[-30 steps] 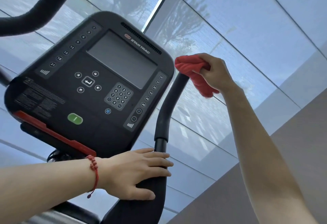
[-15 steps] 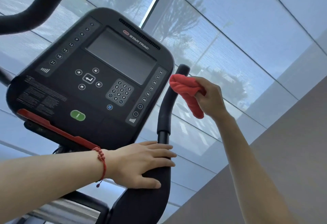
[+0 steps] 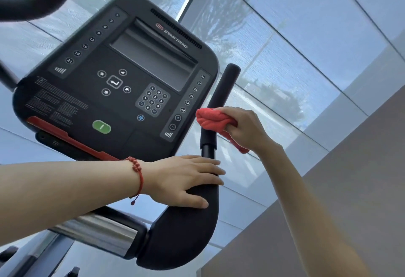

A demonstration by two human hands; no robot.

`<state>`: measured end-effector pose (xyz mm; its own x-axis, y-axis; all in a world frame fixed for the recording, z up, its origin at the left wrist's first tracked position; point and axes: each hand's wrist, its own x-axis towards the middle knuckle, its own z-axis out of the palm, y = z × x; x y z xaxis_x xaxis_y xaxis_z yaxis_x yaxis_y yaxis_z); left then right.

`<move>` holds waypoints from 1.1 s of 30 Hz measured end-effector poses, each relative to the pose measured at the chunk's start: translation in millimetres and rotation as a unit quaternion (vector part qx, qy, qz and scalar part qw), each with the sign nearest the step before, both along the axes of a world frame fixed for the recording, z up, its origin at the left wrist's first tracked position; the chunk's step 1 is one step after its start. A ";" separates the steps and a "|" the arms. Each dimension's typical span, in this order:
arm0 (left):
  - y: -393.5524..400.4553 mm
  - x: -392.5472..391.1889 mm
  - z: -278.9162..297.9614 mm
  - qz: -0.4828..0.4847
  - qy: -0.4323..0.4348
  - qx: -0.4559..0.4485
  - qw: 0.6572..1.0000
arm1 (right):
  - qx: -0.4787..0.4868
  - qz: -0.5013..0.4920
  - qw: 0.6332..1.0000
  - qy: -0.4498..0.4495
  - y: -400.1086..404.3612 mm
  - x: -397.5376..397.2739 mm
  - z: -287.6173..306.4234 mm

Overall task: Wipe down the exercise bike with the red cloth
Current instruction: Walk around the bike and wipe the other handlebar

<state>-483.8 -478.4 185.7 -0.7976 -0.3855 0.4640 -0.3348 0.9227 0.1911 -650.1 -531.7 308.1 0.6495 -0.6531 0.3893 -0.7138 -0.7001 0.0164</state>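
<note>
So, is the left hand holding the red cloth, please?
No, the right hand grips the red cloth; the left hand rests bare on the handlebar below.

Bike handlebar (image 3: 186,233): left hand (image 3: 186,180) flat on bend; red cloth (image 3: 213,121) against upright grip.

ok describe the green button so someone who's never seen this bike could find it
Start at the big black console in the middle of the view. Look near its lower edge, just above the red strip. The green button is an oval with a white line, larger than the dark round keys around it and the only green one.
</note>
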 end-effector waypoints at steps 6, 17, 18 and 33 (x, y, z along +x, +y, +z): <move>-0.5 -0.1 0.4 -0.003 -0.003 -0.003 1.000 | 0.009 -0.008 0.999 -0.042 7.3 -14.0 12.2; -1.0 -0.8 0.8 0.003 0.003 -0.017 1.000 | -0.021 -0.023 0.998 -0.045 14.6 -18.0 -14.1; -0.7 -0.7 0.9 0.007 0.001 -0.021 1.000 | -0.009 -0.021 0.999 -0.049 17.9 -20.2 -13.9; 32.5 -1.2 8.6 0.131 -0.008 -0.088 0.987 | -0.079 -0.059 0.976 -0.196 66.1 -72.7 -57.6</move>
<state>-485.1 -445.8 194.3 -0.6891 -0.4931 0.5311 -0.5673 0.8231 0.0282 -722.8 -465.6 250.5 0.3555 -0.6263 0.6938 -0.7623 -0.6238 -0.1726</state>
